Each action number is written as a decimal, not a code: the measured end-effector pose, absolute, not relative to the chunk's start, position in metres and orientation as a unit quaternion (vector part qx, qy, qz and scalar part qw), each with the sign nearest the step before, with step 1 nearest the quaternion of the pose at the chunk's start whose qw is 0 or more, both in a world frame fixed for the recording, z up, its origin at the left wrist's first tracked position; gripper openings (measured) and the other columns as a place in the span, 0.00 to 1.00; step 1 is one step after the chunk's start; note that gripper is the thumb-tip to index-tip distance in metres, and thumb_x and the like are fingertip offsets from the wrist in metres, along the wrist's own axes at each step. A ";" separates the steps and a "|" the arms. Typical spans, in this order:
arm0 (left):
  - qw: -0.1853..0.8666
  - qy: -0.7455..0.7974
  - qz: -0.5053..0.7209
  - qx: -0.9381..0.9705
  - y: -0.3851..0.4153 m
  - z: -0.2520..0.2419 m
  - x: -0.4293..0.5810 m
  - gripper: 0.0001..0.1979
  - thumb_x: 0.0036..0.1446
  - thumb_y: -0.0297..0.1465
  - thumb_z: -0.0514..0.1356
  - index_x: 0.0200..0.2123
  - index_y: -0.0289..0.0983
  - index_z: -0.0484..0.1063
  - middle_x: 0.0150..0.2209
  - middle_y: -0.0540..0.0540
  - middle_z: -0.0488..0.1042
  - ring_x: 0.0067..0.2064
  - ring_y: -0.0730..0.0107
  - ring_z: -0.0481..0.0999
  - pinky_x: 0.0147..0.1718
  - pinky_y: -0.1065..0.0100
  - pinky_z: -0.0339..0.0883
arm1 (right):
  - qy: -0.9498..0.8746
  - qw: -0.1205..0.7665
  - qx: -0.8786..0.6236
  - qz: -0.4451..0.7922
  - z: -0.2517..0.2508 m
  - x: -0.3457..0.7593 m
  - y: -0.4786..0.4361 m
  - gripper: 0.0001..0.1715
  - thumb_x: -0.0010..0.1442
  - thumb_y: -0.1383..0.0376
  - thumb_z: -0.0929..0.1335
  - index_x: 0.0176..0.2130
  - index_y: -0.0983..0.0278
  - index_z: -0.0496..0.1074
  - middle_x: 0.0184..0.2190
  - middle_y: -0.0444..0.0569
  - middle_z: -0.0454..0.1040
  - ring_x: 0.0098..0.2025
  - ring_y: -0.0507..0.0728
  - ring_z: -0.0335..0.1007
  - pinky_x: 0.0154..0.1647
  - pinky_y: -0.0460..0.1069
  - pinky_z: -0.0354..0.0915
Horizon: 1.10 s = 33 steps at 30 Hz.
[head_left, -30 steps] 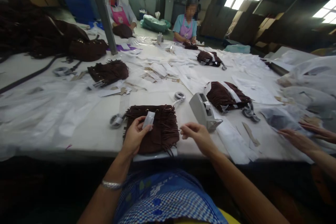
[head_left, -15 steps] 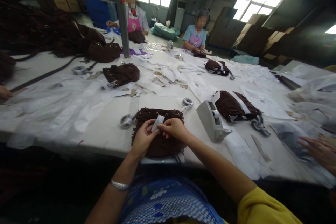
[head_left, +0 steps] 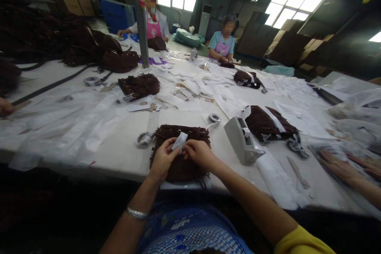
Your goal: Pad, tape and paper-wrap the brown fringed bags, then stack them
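Observation:
A dark brown fringed bag [head_left: 184,166] lies flat at the near edge of the white table [head_left: 119,147], right in front of me. Over it my left hand [head_left: 163,158] pinches a small whitish wrapped piece [head_left: 179,141] on the bag's top part. My right hand [head_left: 199,153] meets it from the right, fingers closed on the same piece. A silver bracelet [head_left: 136,213] sits on my left wrist.
A grey tape dispenser [head_left: 242,139] stands just right of the bag. More brown fringed bags [head_left: 269,122] and white paper sheets [head_left: 193,87] lie across the table. Another person's hands [head_left: 342,166] rest at the right. Two people [head_left: 223,41] work at the far side.
My right hand came in from beside the tape dispenser to the small piece held by my left hand, and both now grip it. The view shifted slightly.

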<state>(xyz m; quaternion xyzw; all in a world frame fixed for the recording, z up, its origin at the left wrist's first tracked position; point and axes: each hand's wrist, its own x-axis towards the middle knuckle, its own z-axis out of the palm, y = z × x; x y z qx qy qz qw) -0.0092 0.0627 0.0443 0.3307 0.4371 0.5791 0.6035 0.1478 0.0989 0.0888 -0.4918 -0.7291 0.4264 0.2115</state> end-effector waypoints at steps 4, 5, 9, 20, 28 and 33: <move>0.594 0.442 0.584 0.333 0.062 0.042 -0.008 0.26 0.46 0.35 0.71 0.49 0.35 0.71 0.44 0.42 0.79 0.44 0.63 0.79 0.48 0.63 0.69 | -0.742 0.214 -0.494 0.400 0.092 0.144 0.095 0.11 0.64 0.71 0.63 0.30 0.65 0.71 0.25 0.45 0.77 0.25 0.50 0.76 0.30 0.43 0.69; 0.592 0.443 0.585 0.333 0.062 0.042 -0.008 0.26 0.46 0.34 0.71 0.49 0.36 0.71 0.44 0.42 0.79 0.45 0.62 0.79 0.49 0.64 0.69 | -0.730 0.217 -0.494 0.419 0.091 0.144 0.095 0.11 0.64 0.70 0.63 0.31 0.65 0.71 0.26 0.45 0.78 0.26 0.50 0.76 0.30 0.43 0.69; 0.598 0.441 0.586 0.323 0.060 0.044 -0.009 0.26 0.47 0.34 0.71 0.49 0.36 0.70 0.43 0.44 0.78 0.43 0.65 0.78 0.46 0.65 0.71 | -0.657 0.232 -0.492 0.522 0.085 0.149 0.097 0.11 0.63 0.71 0.64 0.47 0.64 0.67 0.26 0.44 0.78 0.25 0.51 0.77 0.27 0.44 0.71; 0.634 0.439 0.575 0.274 0.058 0.053 -0.013 0.27 0.46 0.34 0.72 0.48 0.35 0.71 0.42 0.44 0.77 0.36 0.70 0.78 0.39 0.67 0.75 | -0.603 0.248 -0.496 0.574 0.069 0.157 0.107 0.03 0.64 0.69 0.65 0.39 0.66 0.67 0.28 0.46 0.78 0.22 0.48 0.73 0.23 0.41 0.68; 0.633 0.426 0.580 0.285 0.059 0.050 -0.012 0.27 0.47 0.35 0.71 0.50 0.35 0.70 0.45 0.43 0.77 0.42 0.66 0.78 0.43 0.67 0.73 | -0.632 0.324 -0.369 0.600 0.110 0.160 0.084 0.23 0.64 0.58 0.67 0.56 0.61 0.63 0.31 0.44 0.78 0.25 0.50 0.73 0.31 0.46 0.69; 0.621 0.433 0.580 0.302 0.059 0.049 -0.011 0.27 0.46 0.36 0.72 0.49 0.36 0.70 0.45 0.43 0.78 0.45 0.62 0.78 0.44 0.66 0.71 | -0.630 0.313 -0.364 0.610 0.102 0.140 0.094 0.33 0.62 0.60 0.68 0.62 0.59 0.57 0.28 0.41 0.76 0.23 0.49 0.71 0.26 0.44 0.67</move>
